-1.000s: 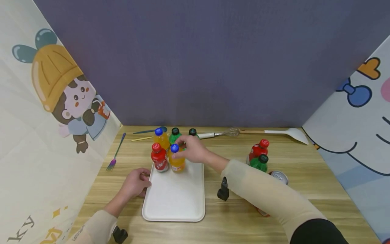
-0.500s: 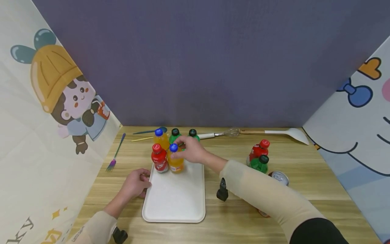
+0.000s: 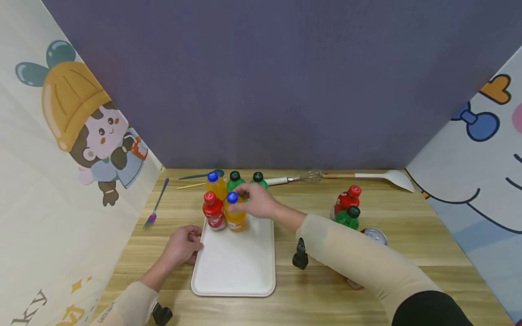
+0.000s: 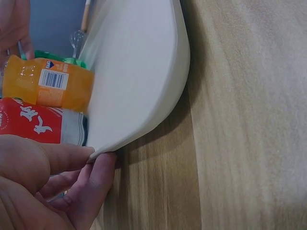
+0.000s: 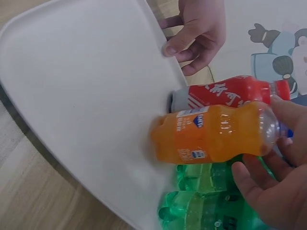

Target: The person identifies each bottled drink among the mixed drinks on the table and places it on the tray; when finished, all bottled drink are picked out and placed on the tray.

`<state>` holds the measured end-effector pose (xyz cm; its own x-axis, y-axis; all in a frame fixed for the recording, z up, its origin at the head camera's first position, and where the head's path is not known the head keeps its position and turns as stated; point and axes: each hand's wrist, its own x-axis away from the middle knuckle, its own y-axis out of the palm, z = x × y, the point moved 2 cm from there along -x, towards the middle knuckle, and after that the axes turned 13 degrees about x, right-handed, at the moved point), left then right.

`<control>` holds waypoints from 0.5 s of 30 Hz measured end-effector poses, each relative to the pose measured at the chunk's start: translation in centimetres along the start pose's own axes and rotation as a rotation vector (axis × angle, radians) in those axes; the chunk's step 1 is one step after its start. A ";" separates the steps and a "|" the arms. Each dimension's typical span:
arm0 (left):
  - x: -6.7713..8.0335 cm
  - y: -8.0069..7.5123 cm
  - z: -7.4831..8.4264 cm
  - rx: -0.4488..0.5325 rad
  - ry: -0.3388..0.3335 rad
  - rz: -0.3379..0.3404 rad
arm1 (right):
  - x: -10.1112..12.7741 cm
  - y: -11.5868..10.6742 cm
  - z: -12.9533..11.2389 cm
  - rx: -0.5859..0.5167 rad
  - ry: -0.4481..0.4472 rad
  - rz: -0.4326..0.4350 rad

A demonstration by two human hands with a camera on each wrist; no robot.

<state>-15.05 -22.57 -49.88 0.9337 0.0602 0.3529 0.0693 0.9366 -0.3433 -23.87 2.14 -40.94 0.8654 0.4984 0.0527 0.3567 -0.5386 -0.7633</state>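
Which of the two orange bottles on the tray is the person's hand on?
The nearer orange bottle, standing in the front row beside the red bottle. The right hand grips it near its blue cap; the other orange bottle stands untouched behind.

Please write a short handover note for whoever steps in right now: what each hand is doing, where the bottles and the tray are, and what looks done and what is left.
Right hand: grips the top of the orange bottle, which stands upright on the white tray.
Left hand: holds the tray's left edge, thumb on the rim.
On the tray's far end: red bottle beside the orange one; behind them another orange bottle and two green bottles.
Off the tray, on the table to the right: a red-capped bottle, a green bottle with black cap and a can.
Done: five bottles on the tray. Probably left: those on the right.
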 end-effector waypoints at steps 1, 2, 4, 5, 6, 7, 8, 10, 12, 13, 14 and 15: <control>0.0 0.0 0.0 0.002 0.001 0.000 | 0.0 -0.1 0.0 0.007 -0.005 -0.008; 0.1 0.0 0.0 0.001 0.002 -0.002 | 0.1 -0.2 -0.1 0.014 -0.012 -0.015; 0.1 0.0 0.0 0.001 0.001 -0.003 | 0.2 -0.6 -0.1 0.021 -0.027 -0.037; 0.1 0.0 0.0 0.002 0.002 -0.005 | 0.2 -0.8 -0.2 0.018 -0.036 -0.050; 0.1 0.0 -0.1 0.001 0.003 -0.007 | 0.4 -1.1 -0.3 0.017 -0.044 -0.061; 0.1 0.0 -0.1 0.002 0.004 -0.007 | 0.5 -1.4 -0.4 0.016 -0.050 -0.072; 0.1 0.0 -0.1 0.002 0.006 -0.009 | 0.6 -1.8 -0.5 0.014 -0.059 -0.081; 0.1 0.0 -0.1 0.004 0.009 -0.010 | 1.0 -2.6 -0.7 0.005 -0.074 -0.095; 0.1 0.0 0.0 0.007 0.009 -0.010 | 1.3 -3.5 -0.9 0.004 -0.091 -0.101; 0.1 0.0 0.0 0.008 0.010 -0.010 | 1.5 -3.9 -1.0 0.004 -0.103 -0.100; 0.1 0.0 0.0 0.008 0.010 -0.010 | 1.7 -4.4 -1.1 0.005 -0.117 -0.096; 0.1 0.0 0.0 0.007 0.008 -0.009 | 1.9 -4.9 -1.2 0.003 -0.128 -0.095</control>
<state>-14.91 -22.55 -49.85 0.9359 0.0489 0.3489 0.0753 0.9397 -0.3336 -23.52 4.95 -36.33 0.7757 0.6297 0.0418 0.4333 -0.4834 -0.7607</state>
